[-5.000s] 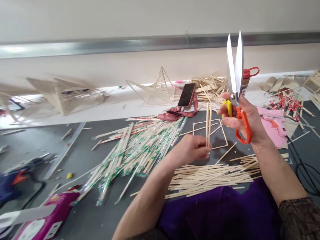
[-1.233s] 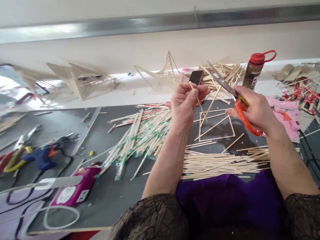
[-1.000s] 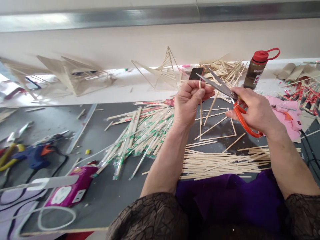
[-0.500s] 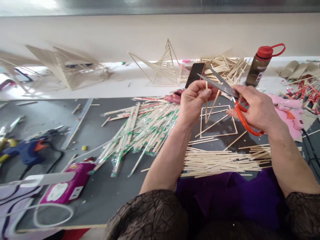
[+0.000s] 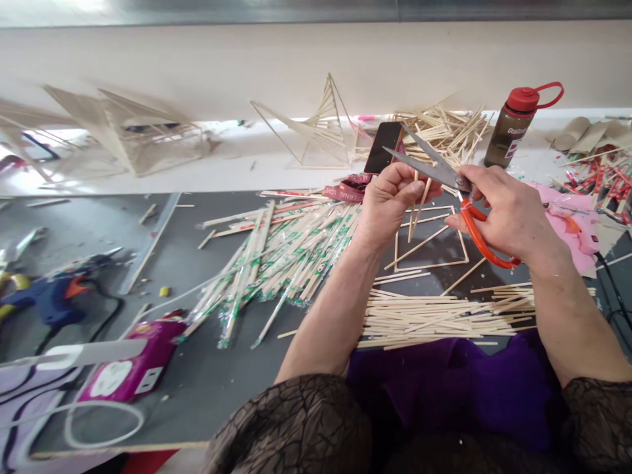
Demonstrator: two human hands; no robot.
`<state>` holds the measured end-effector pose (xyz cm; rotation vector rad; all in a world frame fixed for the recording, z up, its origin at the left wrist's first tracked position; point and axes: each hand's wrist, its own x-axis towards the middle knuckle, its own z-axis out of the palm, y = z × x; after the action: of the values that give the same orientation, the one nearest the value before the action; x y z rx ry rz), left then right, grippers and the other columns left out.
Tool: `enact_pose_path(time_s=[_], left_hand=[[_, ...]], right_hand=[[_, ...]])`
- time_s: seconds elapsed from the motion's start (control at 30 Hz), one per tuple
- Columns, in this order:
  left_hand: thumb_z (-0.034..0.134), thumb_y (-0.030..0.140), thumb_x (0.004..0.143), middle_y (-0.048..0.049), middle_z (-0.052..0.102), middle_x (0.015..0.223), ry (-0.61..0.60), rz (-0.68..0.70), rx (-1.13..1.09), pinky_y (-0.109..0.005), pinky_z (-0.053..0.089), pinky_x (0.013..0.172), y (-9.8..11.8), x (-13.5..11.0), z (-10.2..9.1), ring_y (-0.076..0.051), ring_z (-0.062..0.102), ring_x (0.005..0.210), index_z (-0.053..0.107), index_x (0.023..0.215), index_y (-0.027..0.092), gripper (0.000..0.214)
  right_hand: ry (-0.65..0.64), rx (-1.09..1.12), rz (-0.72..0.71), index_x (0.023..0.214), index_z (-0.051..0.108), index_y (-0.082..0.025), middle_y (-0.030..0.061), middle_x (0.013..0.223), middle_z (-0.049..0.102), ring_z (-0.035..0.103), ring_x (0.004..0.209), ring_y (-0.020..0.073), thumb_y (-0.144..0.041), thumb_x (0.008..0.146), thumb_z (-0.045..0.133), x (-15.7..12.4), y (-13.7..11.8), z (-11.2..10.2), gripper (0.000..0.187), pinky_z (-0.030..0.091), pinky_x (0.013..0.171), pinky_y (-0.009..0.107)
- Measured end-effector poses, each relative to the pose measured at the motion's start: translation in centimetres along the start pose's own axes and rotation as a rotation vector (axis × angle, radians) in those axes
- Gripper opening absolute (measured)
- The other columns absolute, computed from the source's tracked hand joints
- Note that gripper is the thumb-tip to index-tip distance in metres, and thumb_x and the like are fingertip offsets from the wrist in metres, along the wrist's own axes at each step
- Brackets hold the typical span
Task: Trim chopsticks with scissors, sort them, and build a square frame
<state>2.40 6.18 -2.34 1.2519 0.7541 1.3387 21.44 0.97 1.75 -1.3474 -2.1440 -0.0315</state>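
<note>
Two thin wooden sticks [image 5: 419, 209] are pinched between the thumb and fingers of my left hand [image 5: 397, 197], hanging down at a slant. My right hand [image 5: 508, 210] grips the orange handles of a pair of scissors [image 5: 476, 230]. Their blades are spread and point left, just above my left fingers, with the stick tops near them. Below my hands a square stick frame [image 5: 429, 266] lies on the dark mat, one stick slanting across it. Nearer to me is a pile of bare sticks [image 5: 434, 316].
Wrapped chopsticks [image 5: 291, 257] lie left of my arm. Behind are a phone [image 5: 384, 148], a stick model [image 5: 326, 131], a heap of sticks [image 5: 444, 128] and a red-capped bottle [image 5: 511, 128]. At left lie a blue glue gun [image 5: 54, 299] and a magenta pack [image 5: 133, 362]; a pink glue gun [image 5: 575, 230] sits right.
My left hand has shifted slightly right, and the lower ends of the two sticks have come closer together. The scissors stay spread, with my right hand almost still.
</note>
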Motion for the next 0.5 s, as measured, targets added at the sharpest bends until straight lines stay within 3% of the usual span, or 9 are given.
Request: enact_pose_path(time_s=[0.33, 0.5], left_hand=[[0.079, 0.034, 0.078, 0.0037, 0.071, 0.077, -0.001, 0.026, -0.038, -0.033, 0.06, 0.079, -0.43, 0.28, -0.39, -0.015, 0.072, 0.075, 0.06, 0.083, 0.022, 0.023], [0.076, 0.032, 0.081, 0.0021, 0.071, 0.081, 0.026, 0.019, -0.025, -0.036, 0.059, 0.082, -0.09, 0.22, -0.34, -0.017, 0.073, 0.082, 0.059, 0.082, 0.022, 0.02]], right_hand=[[-0.029, -0.024, 0.009, 0.127, 0.061, -0.022, 0.009, 0.106, 0.07, 0.065, 0.09, 0.0275, -0.052, 0.085, 0.064, 0.05, -0.17, 0.26, 0.051, 0.051, 0.076, 0.041], [-0.027, -0.023, -0.003, 0.127, 0.061, -0.023, 0.0092, 0.106, 0.069, 0.065, 0.09, 0.0275, -0.053, 0.086, 0.064, 0.05, -0.15, 0.15, 0.052, 0.051, 0.077, 0.041]])
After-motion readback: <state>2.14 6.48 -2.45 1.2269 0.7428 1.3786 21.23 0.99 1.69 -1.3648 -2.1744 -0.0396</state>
